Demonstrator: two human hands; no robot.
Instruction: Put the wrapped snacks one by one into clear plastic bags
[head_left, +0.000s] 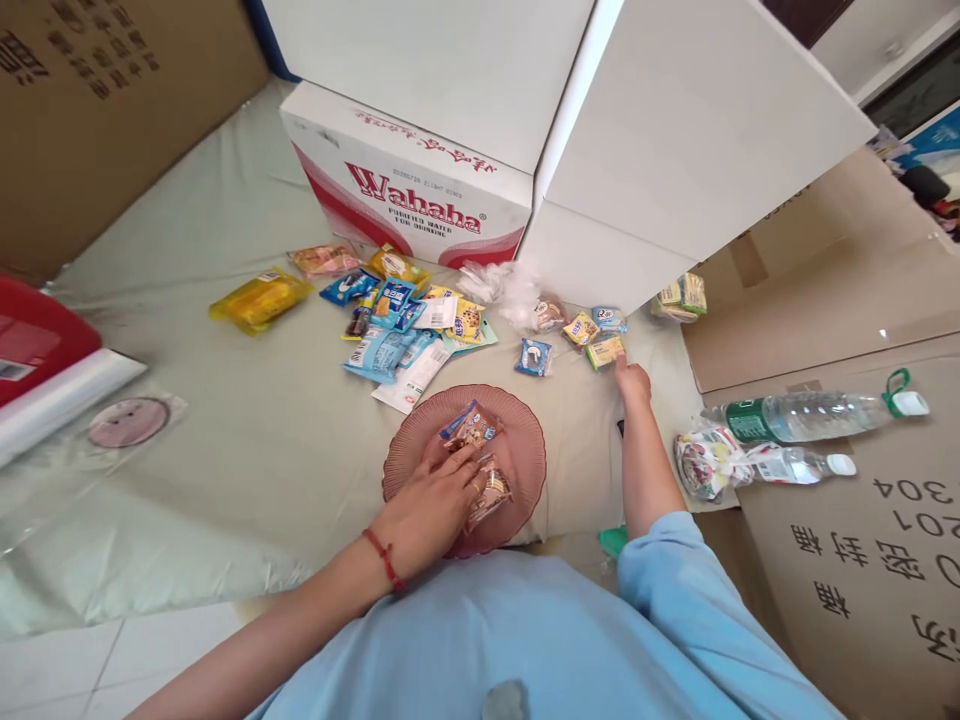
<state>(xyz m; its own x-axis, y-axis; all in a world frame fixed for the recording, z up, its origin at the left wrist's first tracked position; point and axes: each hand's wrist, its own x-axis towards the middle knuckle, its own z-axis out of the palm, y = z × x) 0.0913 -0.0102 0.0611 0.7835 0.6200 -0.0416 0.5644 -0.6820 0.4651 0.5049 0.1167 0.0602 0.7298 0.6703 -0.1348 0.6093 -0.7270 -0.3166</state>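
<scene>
A ribbed pink plate (409,425) sits in front of me, with a brown-and-blue snack packet (480,425) and a clear-wrapped brown snack packet (495,492) on it. My left hand (439,500), a red bracelet at its wrist, lies over the plate with fingers stretched out, touching these packets. Off to the right, my right hand (632,380) reaches forward and its fingers are closed at a yellow-green snack packet (604,352), the thumb on its edge. Beside that packet are a yellow cookie packet (581,330), a light blue packet (610,319) and a dark blue packet (533,357).
Behind the plate lies a pile of snack packets (390,305), with a yellow bag (261,300) farther left. A Wahaha box (420,190) and white panels stand behind. Water bottles (817,415) lie at right by a cardboard box (862,560). A red container (37,340) is left.
</scene>
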